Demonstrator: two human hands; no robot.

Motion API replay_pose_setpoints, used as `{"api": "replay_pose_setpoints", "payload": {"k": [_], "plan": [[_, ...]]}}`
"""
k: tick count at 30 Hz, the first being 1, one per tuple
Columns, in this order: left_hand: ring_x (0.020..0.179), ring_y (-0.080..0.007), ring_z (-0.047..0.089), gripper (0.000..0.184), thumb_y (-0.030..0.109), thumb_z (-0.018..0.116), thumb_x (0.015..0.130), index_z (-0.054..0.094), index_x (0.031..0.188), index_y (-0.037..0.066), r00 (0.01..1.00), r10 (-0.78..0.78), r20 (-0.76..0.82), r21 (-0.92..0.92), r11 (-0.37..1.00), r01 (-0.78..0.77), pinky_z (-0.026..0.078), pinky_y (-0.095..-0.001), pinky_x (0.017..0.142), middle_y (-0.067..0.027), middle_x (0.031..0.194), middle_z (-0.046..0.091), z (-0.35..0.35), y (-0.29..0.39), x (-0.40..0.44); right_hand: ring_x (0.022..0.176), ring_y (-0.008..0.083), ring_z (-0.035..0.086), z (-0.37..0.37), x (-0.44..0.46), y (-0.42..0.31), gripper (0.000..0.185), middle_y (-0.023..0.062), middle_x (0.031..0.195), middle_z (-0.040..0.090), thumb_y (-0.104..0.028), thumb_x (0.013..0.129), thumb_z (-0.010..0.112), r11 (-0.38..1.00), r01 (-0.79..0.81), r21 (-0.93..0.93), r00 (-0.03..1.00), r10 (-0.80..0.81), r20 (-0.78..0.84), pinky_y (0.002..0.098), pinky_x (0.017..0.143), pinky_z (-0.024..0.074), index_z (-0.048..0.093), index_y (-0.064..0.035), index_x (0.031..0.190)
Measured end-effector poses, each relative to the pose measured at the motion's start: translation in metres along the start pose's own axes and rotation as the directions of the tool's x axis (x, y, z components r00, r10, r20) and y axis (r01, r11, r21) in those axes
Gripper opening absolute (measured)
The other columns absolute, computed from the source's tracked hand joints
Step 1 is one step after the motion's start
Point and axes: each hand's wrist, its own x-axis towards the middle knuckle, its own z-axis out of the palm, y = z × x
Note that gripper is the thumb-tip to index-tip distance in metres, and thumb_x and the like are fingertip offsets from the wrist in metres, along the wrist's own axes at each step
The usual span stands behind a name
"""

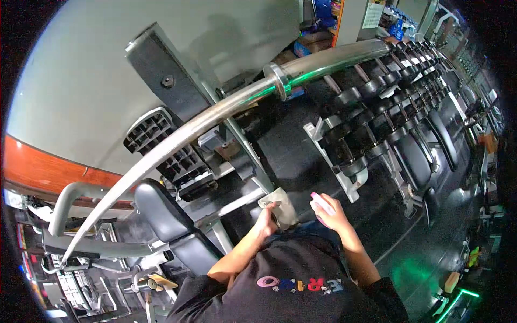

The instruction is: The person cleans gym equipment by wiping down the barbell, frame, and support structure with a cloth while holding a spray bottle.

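Observation:
My left hand is closed on a pale beige cloth, which hangs in folds in front of my waist. A little to the right, my right hand is wrapped round a small pink and white bottle, perhaps a spray bottle. My fingers cover part of it. Both hands are held apart, close to the body. Above them, a shiny metal barbell crosses the view from lower left to upper right, with a collar near its thick end. Neither hand touches it.
A black padded bench with a grey frame stands left of my hands. To the right is a rack of black dumbbells, with another black bench beside it. A grey wall rises behind the barbell. The floor is dark.

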Motion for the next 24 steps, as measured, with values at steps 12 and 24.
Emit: {"api": "replay_pose_setpoints", "payload": {"k": [12, 24], "plan": [[0.127, -0.0307, 0.048, 0.065, 0.055, 0.043, 0.097, 0.044, 0.138, 0.006, 0.999, 0.034, -0.035, -0.326, 0.944, -0.043, 0.036, -0.0491, 0.108, -0.013, 0.139, 0.05, -0.013, -0.026, 0.054, 0.078, 0.0351, 0.063, -0.015, 0.061, 0.009, 0.026, 0.0139, 0.085, 0.063, -0.029, 0.087, 0.067, 0.843, 0.502, -0.193, 0.828, -0.404, 0.388, 0.0414, 0.065, 0.0514, 0.064, -0.0047, 0.098], [0.132, -0.0298, 0.043, 0.06, 0.055, 0.042, 0.097, 0.045, 0.139, 0.012, 0.897, 0.213, -0.388, -0.687, 0.582, -0.436, 0.033, -0.0543, 0.109, -0.0081, 0.145, 0.045, 0.031, -0.128, 0.066, 0.069, 0.0373, 0.062, 0.004, 0.162, 0.013, 0.026, 0.0148, 0.074, 0.057, -0.029, 0.078, 0.07, 0.806, 0.564, -0.18, 0.676, -0.325, 0.661, 0.0452, 0.06, 0.0499, 0.057, -0.0059, 0.075]]}}
